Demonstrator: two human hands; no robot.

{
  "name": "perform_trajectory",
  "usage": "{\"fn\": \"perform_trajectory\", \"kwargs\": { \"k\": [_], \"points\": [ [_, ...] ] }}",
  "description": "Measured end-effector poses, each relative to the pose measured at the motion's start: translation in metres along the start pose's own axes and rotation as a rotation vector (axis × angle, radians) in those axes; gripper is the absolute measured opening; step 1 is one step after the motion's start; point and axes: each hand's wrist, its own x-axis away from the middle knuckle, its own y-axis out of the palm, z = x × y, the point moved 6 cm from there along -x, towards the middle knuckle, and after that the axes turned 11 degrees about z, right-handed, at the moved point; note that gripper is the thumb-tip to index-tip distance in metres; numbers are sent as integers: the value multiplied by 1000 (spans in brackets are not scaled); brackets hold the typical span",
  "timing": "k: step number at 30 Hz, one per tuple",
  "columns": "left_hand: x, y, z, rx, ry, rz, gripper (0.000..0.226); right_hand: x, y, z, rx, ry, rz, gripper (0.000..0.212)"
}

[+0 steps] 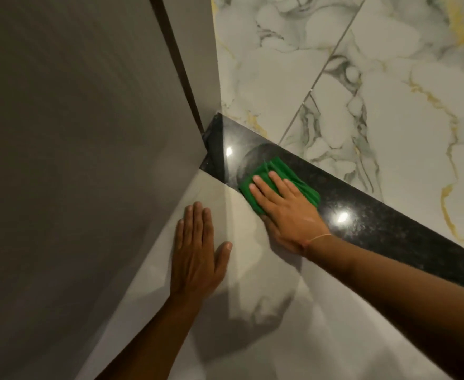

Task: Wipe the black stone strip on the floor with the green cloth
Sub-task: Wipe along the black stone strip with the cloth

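Observation:
A glossy black stone strip point(376, 223) runs diagonally across the floor from the door frame at centre to the right edge. The folded green cloth point(293, 182) lies on it near its left end. My right hand point(285, 212) presses flat on the cloth, fingers pointing up-left, covering its near half. My left hand point(198, 253) rests flat on the pale floor tile, palm down with fingers together, a short way left of the cloth and off the strip. A dull smear shows on the strip just beyond the cloth.
A grey wall or door panel point(74, 133) fills the left side, with a dark frame edge point(181, 64) meeting the strip's left end. White marble-patterned tiles point(362, 78) with gold veins lie beyond the strip. Pale floor tile point(252, 338) lies on the near side.

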Motion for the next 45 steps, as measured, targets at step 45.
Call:
{"fn": "perform_trajectory", "kwargs": {
  "k": [45],
  "points": [
    [25, 12, 87, 52, 236, -120, 87, 130, -4, 80, -68, 330, 24, 71]
  ]
}}
